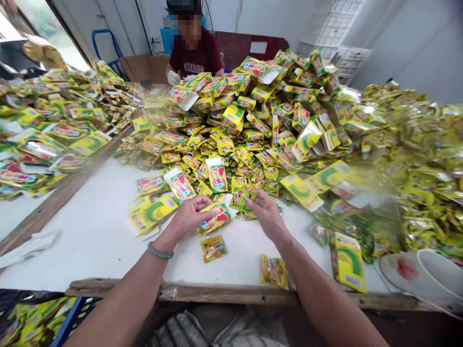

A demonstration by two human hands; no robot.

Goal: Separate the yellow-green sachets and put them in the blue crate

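My left hand is curled round a yellow and red printed packet at the near edge of a large heap of yellow packets on a white table. My right hand pinches a small green and yellow sachet just beside it. Two small clear sachets lie loose on the table in front of my hands. A grey band sits on my left wrist.
A person in a dark red shirt works at the far side of the heap. Another pile of packets fills the left table behind a wooden rail. A white bowl stands at the right; a blue crate sits below left.
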